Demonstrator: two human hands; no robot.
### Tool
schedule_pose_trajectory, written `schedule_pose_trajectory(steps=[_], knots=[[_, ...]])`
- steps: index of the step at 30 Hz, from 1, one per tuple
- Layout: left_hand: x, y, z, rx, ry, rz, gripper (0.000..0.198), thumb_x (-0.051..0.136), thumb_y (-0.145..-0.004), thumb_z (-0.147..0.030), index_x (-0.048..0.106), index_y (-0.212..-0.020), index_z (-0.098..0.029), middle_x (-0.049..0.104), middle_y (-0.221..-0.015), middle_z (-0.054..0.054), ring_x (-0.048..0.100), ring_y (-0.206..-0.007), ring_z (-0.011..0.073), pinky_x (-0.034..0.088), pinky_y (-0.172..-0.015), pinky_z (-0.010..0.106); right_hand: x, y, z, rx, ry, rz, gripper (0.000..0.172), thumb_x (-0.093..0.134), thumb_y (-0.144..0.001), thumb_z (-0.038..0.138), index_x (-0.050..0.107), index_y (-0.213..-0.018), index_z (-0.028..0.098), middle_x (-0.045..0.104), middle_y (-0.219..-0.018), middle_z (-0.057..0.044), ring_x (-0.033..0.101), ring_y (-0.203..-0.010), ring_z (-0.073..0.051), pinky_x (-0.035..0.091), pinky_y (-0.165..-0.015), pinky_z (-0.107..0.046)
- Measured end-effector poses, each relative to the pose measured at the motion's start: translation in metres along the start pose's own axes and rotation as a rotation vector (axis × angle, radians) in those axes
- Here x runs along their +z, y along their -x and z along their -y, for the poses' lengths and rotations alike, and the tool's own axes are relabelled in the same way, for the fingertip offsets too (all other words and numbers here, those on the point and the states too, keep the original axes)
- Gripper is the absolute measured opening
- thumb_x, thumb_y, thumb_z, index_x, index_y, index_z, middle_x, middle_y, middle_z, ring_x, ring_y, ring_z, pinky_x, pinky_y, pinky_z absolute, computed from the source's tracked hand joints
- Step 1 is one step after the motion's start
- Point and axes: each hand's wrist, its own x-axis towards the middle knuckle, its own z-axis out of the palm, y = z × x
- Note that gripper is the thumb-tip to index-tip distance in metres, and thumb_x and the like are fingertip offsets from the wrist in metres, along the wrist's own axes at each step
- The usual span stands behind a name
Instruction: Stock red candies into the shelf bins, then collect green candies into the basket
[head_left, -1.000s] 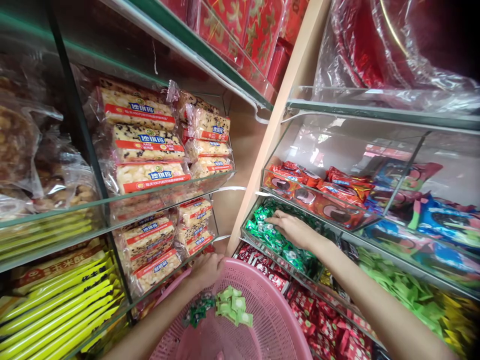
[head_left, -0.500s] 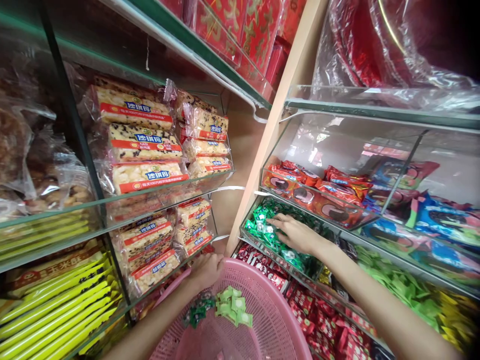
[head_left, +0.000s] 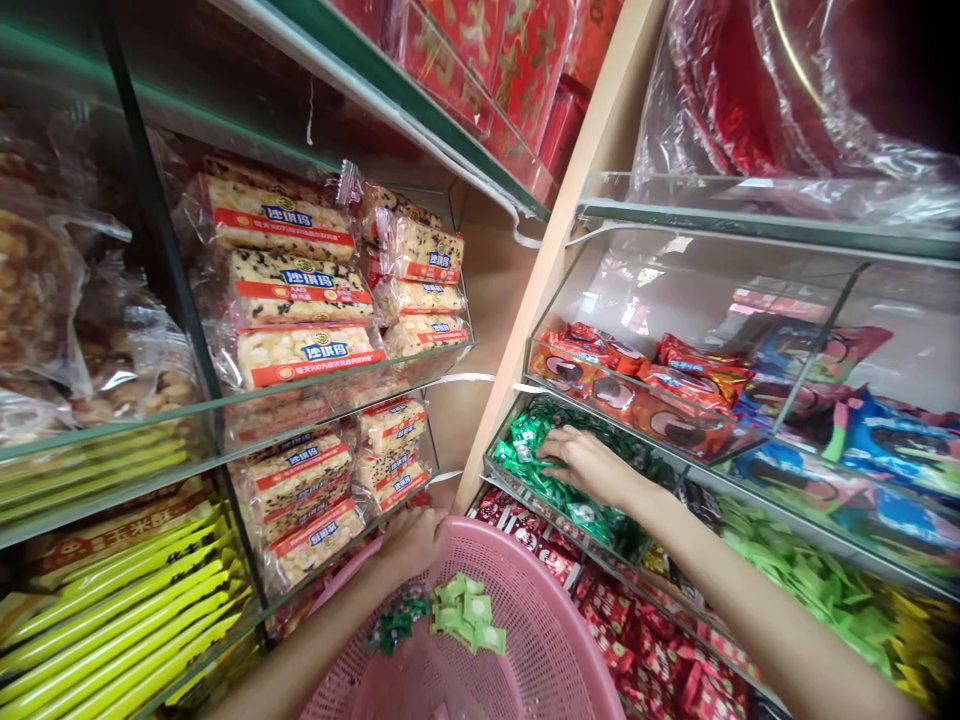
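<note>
A clear bin point(head_left: 337, 388) holds packaged sachima bars point(head_left: 304, 285). The left hand point(head_left: 414, 540) is clasped on the pink basket point(head_left: 574, 612), which holds dark-green candies point(head_left: 397, 618) and pale-green packets point(head_left: 466, 612). Inside a glass bin point(head_left: 541, 503), green-wrapped candies point(head_left: 520, 450) lie beneath the right hand point(head_left: 589, 465), fingers bent; any pinch I cannot tell.

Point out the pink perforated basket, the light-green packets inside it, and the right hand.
Pink perforated basket point(head_left: 538, 612): head view, on its inner right wall.
Light-green packets point(head_left: 471, 612): head view, middle of the cluster.
Right hand point(head_left: 591, 466): head view, back of the hand.
</note>
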Motion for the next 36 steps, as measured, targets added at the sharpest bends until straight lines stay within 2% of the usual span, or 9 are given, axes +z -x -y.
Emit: schedule_pose_trajectory(steps=[3, 6, 9, 13, 18, 21, 25, 32, 36], knots=[[0.0, 0.0, 0.0, 0.0, -0.009, 0.002, 0.039, 0.026, -0.09, -0.035, 0.062, -0.095, -0.022, 0.07, -0.094, 0.008, 0.064, -0.09, 0.0236, 0.043, -0.074, 0.031, -0.002, 0.001, -0.01, 0.041, -0.069, -0.071, 0.024, 0.045, -0.089, 0.031, 0.065, -0.098, 0.02, 0.062, -0.096, -0.007, 0.056, -0.092, -0.02, 0.042, -0.083, -0.031], [-0.001, 0.0, -0.002, -0.023, -0.008, 0.019, 0.04, 0.026, -0.091, -0.038, 0.062, -0.096, -0.023, 0.069, -0.094, 0.007, 0.063, -0.091, 0.0217, 0.042, -0.076, 0.029, -0.002, 0.004, -0.018, 0.153, -0.065, -0.113, 0.029, 0.04, -0.091, 0.029, 0.066, -0.099, 0.02, 0.062, -0.097, -0.008, 0.059, -0.091, -0.019, 0.043, -0.081, -0.028], [-0.002, 0.0, -0.002, -0.029, -0.001, 0.025, 0.04, 0.025, -0.091, -0.039, 0.062, -0.097, -0.023, 0.069, -0.094, 0.007, 0.063, -0.092, 0.0207, 0.042, -0.077, 0.028, 0.002, 0.008, -0.022, 0.202, -0.026, -0.066, 0.03, 0.039, -0.091, 0.029, 0.067, -0.099, 0.019, 0.063, -0.098, -0.01, 0.06, -0.091, -0.021, 0.043, -0.081, -0.029], [-0.002, -0.001, -0.002, -0.02, -0.017, 0.018, 0.04, 0.025, -0.091, -0.038, 0.062, -0.095, -0.023, 0.069, -0.093, 0.007, 0.063, -0.091, 0.0222, 0.042, -0.075, 0.03, 0.007, 0.013, -0.022, 0.213, -0.041, 0.017, 0.036, 0.035, -0.092, 0.032, 0.061, -0.112, 0.016, 0.059, -0.108, -0.013, 0.059, -0.097, -0.022, 0.042, -0.086, -0.03], [-0.001, -0.002, -0.003, -0.014, -0.028, 0.015, 0.042, 0.023, -0.091, -0.039, 0.062, -0.096, -0.022, 0.069, -0.094, 0.008, 0.063, -0.091, 0.0233, 0.042, -0.075, 0.031, 0.004, 0.012, -0.017, 0.286, -0.058, -0.045, 0.049, 0.025, -0.094, 0.04, 0.048, -0.128, 0.013, 0.056, -0.119, -0.017, 0.055, -0.107, -0.025, 0.04, -0.091, -0.034], [-0.001, -0.003, -0.004, -0.009, -0.024, 0.023, 0.042, 0.023, -0.091, -0.038, 0.061, -0.098, -0.022, 0.069, -0.095, 0.008, 0.062, -0.093, 0.0227, 0.042, -0.077, 0.031, 0.004, 0.01, -0.017, 0.289, -0.033, -0.05, 0.049, 0.025, -0.094, 0.041, 0.047, -0.129, 0.015, 0.055, -0.121, -0.016, 0.054, -0.109, -0.026, 0.04, -0.092, -0.035], [0.0, -0.005, -0.002, -0.003, -0.026, 0.012, 0.042, 0.023, -0.092, -0.037, 0.061, -0.099, -0.022, 0.069, -0.095, 0.008, 0.062, -0.092, 0.0224, 0.042, -0.077, 0.031, 0.008, 0.01, -0.022, 0.285, -0.009, -0.008, 0.047, 0.032, -0.092, 0.04, 0.049, -0.128, 0.014, 0.058, -0.114, -0.017, 0.057, -0.102, -0.026, 0.042, -0.089, -0.036], [0.002, -0.007, 0.002, 0.01, -0.029, -0.008, 0.042, 0.023, -0.092, -0.037, 0.062, -0.098, -0.021, 0.069, -0.092, 0.009, 0.063, -0.09, 0.0239, 0.042, -0.074, 0.032, 0.009, 0.016, -0.036, 0.254, -0.026, -0.095, 0.041, 0.037, -0.09, 0.035, 0.051, -0.125, 0.018, 0.058, -0.118, -0.013, 0.053, -0.108, -0.025, 0.038, -0.095, -0.037], [0.0, -0.007, 0.001, -0.001, -0.001, 0.001, 0.04, 0.026, -0.091, -0.037, 0.062, -0.099, -0.021, 0.069, -0.094, 0.009, 0.063, -0.091, 0.022, 0.042, -0.077, 0.03, 0.005, 0.02, -0.03, 0.27, -0.106, -0.09, 0.047, 0.037, -0.088, 0.047, 0.053, -0.122, 0.018, 0.059, -0.114, -0.013, 0.056, -0.105, -0.026, 0.041, -0.091, -0.037]])
